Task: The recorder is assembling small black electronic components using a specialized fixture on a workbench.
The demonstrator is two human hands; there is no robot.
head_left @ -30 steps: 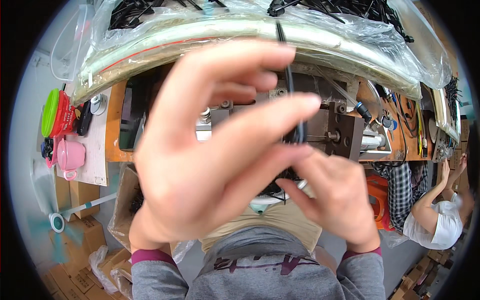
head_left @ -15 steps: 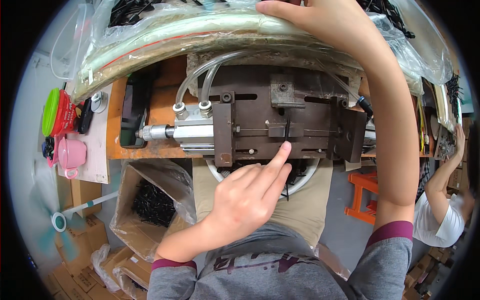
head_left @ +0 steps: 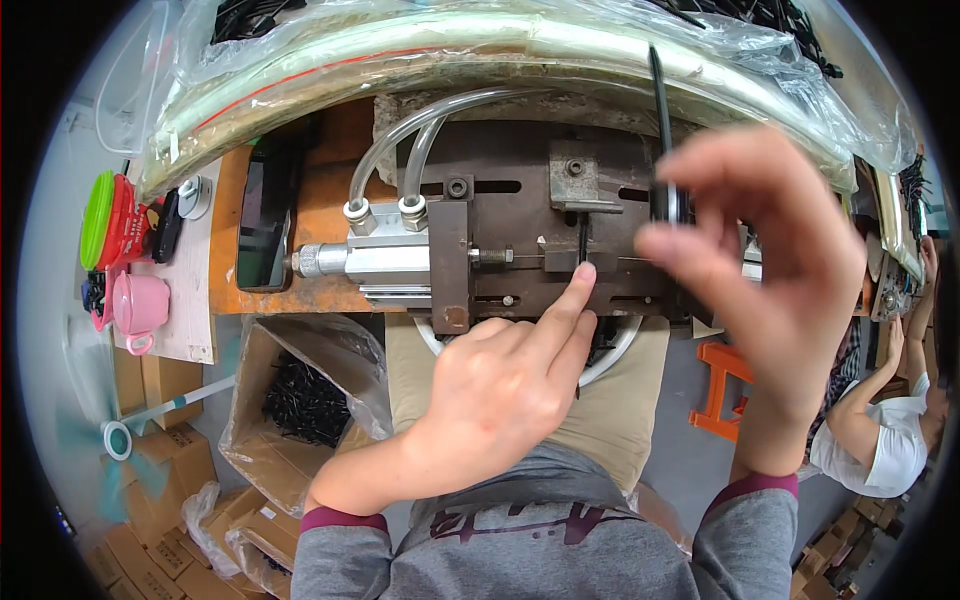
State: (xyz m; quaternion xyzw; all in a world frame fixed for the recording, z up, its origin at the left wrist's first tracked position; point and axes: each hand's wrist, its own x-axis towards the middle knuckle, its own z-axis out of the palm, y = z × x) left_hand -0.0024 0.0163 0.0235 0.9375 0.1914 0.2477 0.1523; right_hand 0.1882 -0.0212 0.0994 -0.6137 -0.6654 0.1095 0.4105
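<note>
Right hand [head_left: 770, 245] is motion-blurred; fingertip contact can't be read sharply. Right end of the dark metal fixture [head_left: 520, 292] is covered by that hand, as is most of the hardware there. Left thumb is hidden under the palm. White basin [head_left: 615, 359] below the fixture is mostly masked by the left hand [head_left: 500, 385]; only rim arcs are seen. Loose black pieces [head_left: 262, 15] at top are cut off by the picture edge. Co-worker [head_left: 880, 440] at far right is partly lost in the dark fisheye rim.

Left hand: index finger stretched forward, tip set on the black strip [head_left: 583, 238], other fingers bent and kept close together. Whether anything is gripped underneath can't be told. Strip is laid across the small block at mid-fixture, upper end by the metal bracket [head_left: 573, 180]; its lower run is covered by the finger.

Right hand: partly closed, a black tie [head_left: 661, 105] apparently pinched between thumb and index finger. Tie is held above the fixture, right of the bracket, long end pointed up across the plastic-wrapped roll [head_left: 480, 45]. Its thicker lower end is smeared by blur.

Silver cylinder [head_left: 388, 265] is mounted at fixture left, with clear tubes [head_left: 372, 165] fitted on top.
</note>
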